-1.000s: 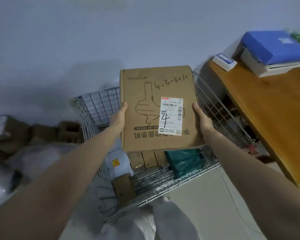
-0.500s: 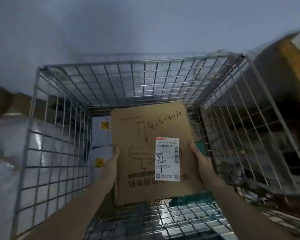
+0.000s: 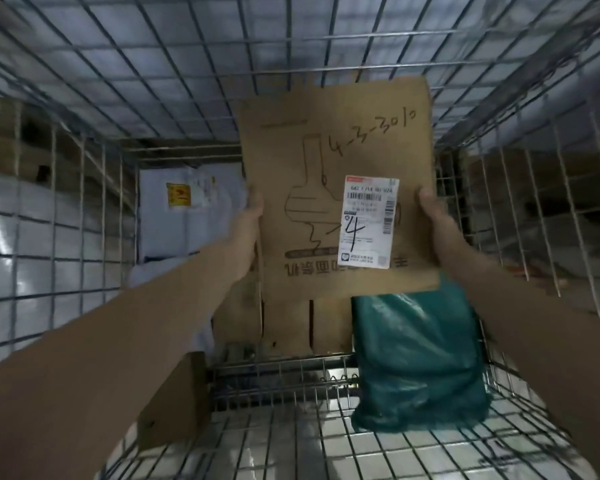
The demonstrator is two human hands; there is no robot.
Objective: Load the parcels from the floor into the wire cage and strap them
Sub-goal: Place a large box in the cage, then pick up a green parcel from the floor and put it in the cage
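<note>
A flat brown cardboard parcel (image 3: 326, 140) with a white shipping label and handwritten "4-3-3010" is held deep inside the wire cage (image 3: 187, 64). My left hand (image 3: 248, 233) grips its left edge and my right hand (image 3: 437, 223) grips its right edge. Below it lie brown boxes (image 3: 284, 327) and a teal plastic-wrapped parcel (image 3: 416, 358). A grey bagged parcel (image 3: 187, 216) with a yellow sticker leans against the cage's left side. Another brown box (image 3: 174, 400) sits at the near left corner, partly hidden by my left forearm.
The cage's mesh walls close in on the left, far and right sides. Its near wire rim (image 3: 274, 372) runs under my arms. Through the mesh, cardboard boxes (image 3: 25, 143) and white bags (image 3: 21, 254) show at the left, and dark clutter (image 3: 551, 209) at the right.
I have leaned in and the parcel has gone down further into the cage, close above the boxes and the teal parcel. Both hands still hold its edges.
</note>
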